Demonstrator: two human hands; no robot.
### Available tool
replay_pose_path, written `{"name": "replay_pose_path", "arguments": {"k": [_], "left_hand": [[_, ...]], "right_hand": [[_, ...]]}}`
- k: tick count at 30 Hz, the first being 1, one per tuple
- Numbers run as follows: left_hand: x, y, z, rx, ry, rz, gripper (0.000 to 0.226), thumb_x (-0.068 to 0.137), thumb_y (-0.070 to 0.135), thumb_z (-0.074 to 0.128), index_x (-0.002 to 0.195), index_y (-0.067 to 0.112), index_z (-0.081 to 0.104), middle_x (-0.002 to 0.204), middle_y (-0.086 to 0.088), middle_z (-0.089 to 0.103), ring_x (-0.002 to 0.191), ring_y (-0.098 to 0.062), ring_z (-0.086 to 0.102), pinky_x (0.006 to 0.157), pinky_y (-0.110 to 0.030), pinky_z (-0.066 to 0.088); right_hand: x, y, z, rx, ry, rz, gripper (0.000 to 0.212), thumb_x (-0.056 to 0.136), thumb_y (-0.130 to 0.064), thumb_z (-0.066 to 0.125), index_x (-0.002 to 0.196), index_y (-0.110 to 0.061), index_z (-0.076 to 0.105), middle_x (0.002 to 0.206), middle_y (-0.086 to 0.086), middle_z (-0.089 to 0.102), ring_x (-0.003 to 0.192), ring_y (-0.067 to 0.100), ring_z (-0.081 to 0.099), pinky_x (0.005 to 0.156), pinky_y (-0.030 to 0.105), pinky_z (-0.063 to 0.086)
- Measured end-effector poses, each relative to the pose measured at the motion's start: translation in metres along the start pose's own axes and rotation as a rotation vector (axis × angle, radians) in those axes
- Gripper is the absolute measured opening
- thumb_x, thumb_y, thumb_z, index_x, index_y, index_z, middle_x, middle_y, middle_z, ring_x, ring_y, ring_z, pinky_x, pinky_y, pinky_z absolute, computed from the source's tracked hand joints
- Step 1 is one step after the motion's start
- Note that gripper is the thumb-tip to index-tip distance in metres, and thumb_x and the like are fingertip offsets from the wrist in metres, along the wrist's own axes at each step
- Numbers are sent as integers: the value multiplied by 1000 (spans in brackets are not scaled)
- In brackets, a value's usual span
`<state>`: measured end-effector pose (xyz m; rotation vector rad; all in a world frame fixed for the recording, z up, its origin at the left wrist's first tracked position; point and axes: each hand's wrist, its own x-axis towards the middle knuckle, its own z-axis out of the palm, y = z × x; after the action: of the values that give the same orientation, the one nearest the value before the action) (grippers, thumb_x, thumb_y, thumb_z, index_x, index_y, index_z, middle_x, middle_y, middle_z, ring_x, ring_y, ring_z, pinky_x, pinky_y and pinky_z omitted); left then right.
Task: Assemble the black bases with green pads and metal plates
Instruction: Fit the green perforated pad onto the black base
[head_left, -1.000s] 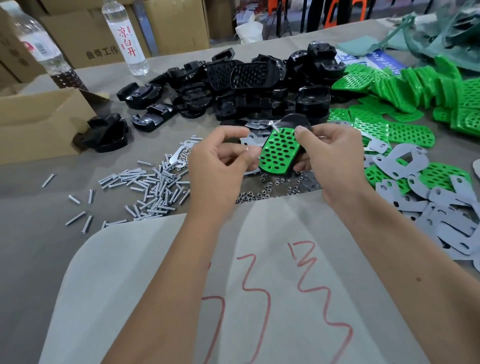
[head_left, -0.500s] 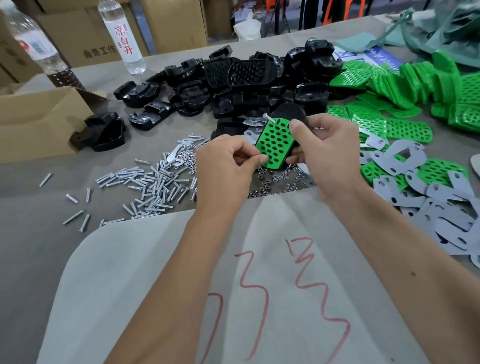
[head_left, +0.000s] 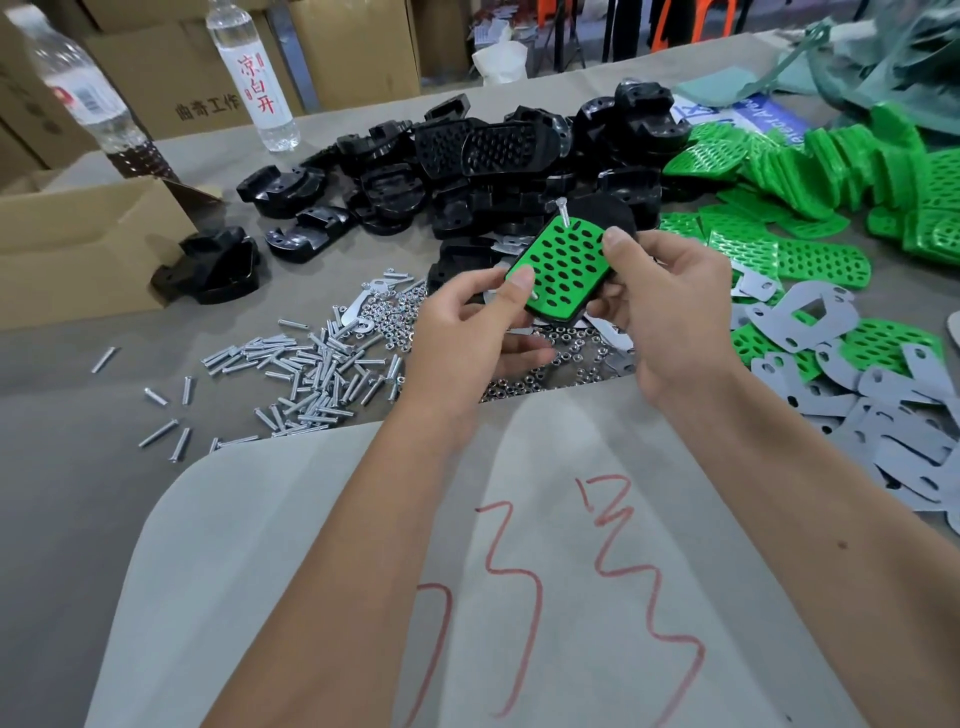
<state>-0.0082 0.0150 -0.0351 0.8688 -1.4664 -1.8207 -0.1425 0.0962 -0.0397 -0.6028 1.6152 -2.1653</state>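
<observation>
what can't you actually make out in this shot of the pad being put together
All in the head view:
- The black base behind the held green pad: mostly covered by the pad and the right hand.
- Whether a metal plate is fitted underneath: hidden by the pad and both hands.
- How far the screw at the pad's top edge is seated: too small.
- What the left hand fingers hold beneath the pad: hidden.
- The plate pile: cut off at the right edge.

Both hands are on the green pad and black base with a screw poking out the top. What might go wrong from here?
The screw stands proud of the green pad, apparently unfastened; a tilt may drop it among the loose nuts. The left hand and right hand grip only the edges, so pad and black base might shift out of alignment.
</observation>
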Motion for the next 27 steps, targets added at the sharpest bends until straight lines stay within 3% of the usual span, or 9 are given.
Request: {"name": "replay_pose_path", "arguments": {"k": [5, 9, 11, 16, 19, 22, 27], "left_hand": [[2, -2, -1, 21, 25, 24, 33, 94, 11, 75, 124, 2, 64, 94, -19, 76, 63, -25, 73, 60, -30, 63], [3, -3, -3, 65, 61, 48, 28, 91, 11, 79, 113, 1, 63, 93, -21, 77, 57, -22, 71, 53, -29, 61], [4, -3, -6, 155, 41, 81, 25, 93, 19, 78, 105, 2, 64, 92, -20, 76, 54, -22, 68, 49, -29, 58], [5, 6, -15, 265, 127, 144, 56, 89, 58, 69, 89, 2, 71, 79, -16, 64, 63, -19, 61, 43, -27, 50], [5, 7, -17, 184, 73, 95, 35, 91, 49, 74, 85, 15, 79, 76, 3, 71, 71, -19, 70, 58, -35, 59], [4, 8, -20, 156, 55, 37, 24, 89, 39, 80, 74, 19, 80, 75, 2, 76, 62, -13, 70, 48, -21, 49], [5, 10, -21, 108, 47, 0, 23, 87, 33, 83, 68, 20, 79, 77, -3, 76, 59, -11, 64, 47, -19, 47]], "right_hand": [[-5, -4, 2, 1, -42, -6, 17, 100, -12, 66, 84, -8, 72, 66, -5, 70, 50, 7, 57, 53, 25, 53], [-4, -2, 2, -20, -62, 6, 18, 101, -13, 65, 85, -8, 71, 68, -3, 70, 52, 9, 58, 53, 25, 52], [-2, -1, 1, -40, -72, 27, 20, 101, -14, 64, 83, -8, 71, 66, -3, 69, 53, 9, 57, 51, 24, 50], [1, 3, -1, -131, -184, 121, 22, 98, -20, 66, 80, -11, 76, 78, 9, 71, 67, 23, 58, 45, 24, 40], [-3, 5, 0, -189, -319, 105, 25, 91, -28, 67, 80, -8, 76, 76, 8, 70, 63, 22, 57, 43, 23, 38], [-5, 4, 1, -227, -357, 71, 25, 90, -30, 67, 77, -10, 74, 71, 5, 68, 59, 19, 55, 44, 24, 38], [-7, 2, -1, -236, -382, 70, 30, 99, -21, 64, 71, -20, 77, 72, 2, 69, 66, 21, 57, 46, 24, 38]]}}
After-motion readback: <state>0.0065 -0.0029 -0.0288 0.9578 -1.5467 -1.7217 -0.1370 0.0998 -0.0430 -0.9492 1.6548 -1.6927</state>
